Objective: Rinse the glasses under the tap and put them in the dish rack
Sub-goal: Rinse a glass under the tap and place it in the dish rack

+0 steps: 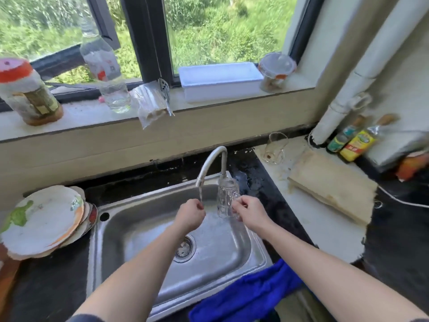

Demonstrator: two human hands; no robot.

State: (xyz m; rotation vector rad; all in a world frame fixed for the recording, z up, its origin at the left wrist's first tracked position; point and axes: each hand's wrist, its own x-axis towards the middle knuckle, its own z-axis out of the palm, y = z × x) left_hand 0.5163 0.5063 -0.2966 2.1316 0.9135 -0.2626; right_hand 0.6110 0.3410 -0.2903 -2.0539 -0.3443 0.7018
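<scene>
Both hands work over the stainless steel sink basin (130, 231). Right hand (249, 212) grips a clear, faceted drinking glass (227, 198) by its side, holding it just right of the water stream; which end of the glass faces up cannot be made out. Left hand (190, 214) is loosely curled, fingertips pinched together directly under the thin stream falling from the curved metal tap (212, 163). It holds nothing visible. This placement suggests the hand is testing or wetting in the flow before the glass is moved under it; the glass is kept over the basin so run-off drains to the strainer.

A second clear glass (275, 147) stands on the pale surface (325, 219) to the right, well apart from the sink, apparently with residue at its base and awaiting rinsing.

No dish rack is in view. A stack of soiled plates (46, 221) sits left of the sink. A blue cloth (250, 296) drapes over the near sink edge. Whether water currently touches the held glass cannot be determined, and its transparent outline blends into the tap base behind it.
</scene>
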